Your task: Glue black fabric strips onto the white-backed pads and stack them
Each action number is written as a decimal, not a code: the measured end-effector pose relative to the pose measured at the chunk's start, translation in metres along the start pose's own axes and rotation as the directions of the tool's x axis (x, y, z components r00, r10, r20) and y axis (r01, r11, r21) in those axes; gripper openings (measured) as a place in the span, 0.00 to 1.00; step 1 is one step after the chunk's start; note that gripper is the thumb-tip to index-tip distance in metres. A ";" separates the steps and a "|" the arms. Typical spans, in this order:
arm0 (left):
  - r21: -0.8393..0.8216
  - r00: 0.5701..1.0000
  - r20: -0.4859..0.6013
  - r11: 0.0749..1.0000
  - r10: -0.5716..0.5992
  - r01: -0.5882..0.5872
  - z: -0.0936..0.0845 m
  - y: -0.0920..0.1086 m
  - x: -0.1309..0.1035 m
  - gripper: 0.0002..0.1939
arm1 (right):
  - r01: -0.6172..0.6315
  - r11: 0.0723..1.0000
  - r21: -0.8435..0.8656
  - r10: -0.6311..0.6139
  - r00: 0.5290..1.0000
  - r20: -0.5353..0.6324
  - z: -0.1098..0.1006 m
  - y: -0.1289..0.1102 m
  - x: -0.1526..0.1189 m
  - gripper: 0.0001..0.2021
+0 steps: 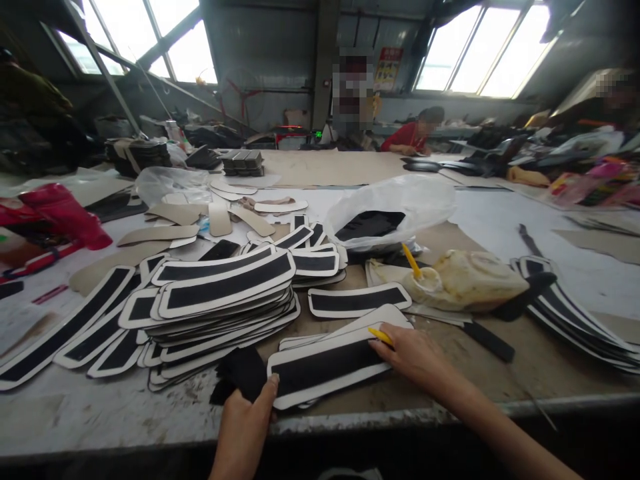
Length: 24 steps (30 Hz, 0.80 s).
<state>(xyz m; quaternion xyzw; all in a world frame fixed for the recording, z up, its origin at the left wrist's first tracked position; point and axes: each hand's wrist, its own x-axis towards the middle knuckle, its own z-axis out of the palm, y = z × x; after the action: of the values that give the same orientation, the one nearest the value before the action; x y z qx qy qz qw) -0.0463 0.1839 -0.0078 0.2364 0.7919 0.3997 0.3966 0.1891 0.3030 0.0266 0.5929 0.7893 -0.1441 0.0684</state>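
My left hand (pixel 247 423) pinches the left end of a curved white panel with a black strip (pixel 325 360), thumb on top and fingers hidden below. This panel rests on a few similar pieces at the table's front edge. At its right end lies my right hand (pixel 407 350), closed around a yellow stick-like tool (pixel 381 335) whose far end is hard to make out. Beside my left hand is a heap of black strips (pixel 244 373). Just beyond sits another curved panel (pixel 359 301), and a tall stack of such panels (pixel 225 300) stands to the left.
A yellowed plastic container (pixel 473 280) lies behind my right hand, with a yellow stick (pixel 413 261) in its opening. Near it are a dark-handled tool (pixel 487 340) and a clear bag (pixel 425 200) of black pieces. More panels (pixel 575 313) lie right. A person in red (pixel 407 137) sits beyond.
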 end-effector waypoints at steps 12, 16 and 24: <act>0.071 1.000 0.006 0.997 0.019 -0.019 0.005 0.003 -0.002 0.23 | 0.047 0.996 0.070 -0.048 0.999 0.023 0.014 0.017 0.016 0.13; 0.041 1.000 0.006 0.999 -0.009 0.008 0.007 0.004 -0.001 0.21 | 0.054 0.995 0.082 -0.058 0.997 0.043 0.013 0.017 0.019 0.12; 0.123 0.995 0.030 0.988 -0.097 0.092 0.006 0.003 0.002 0.25 | -0.096 0.994 -0.044 0.096 0.995 -0.011 -0.007 0.010 0.005 0.15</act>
<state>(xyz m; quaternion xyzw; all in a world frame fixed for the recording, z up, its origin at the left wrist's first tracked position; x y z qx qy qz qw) -0.0423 0.1899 -0.0080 0.2293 0.8178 0.3274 0.4141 0.1975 0.3121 0.0305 0.6293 0.7631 -0.1204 0.0847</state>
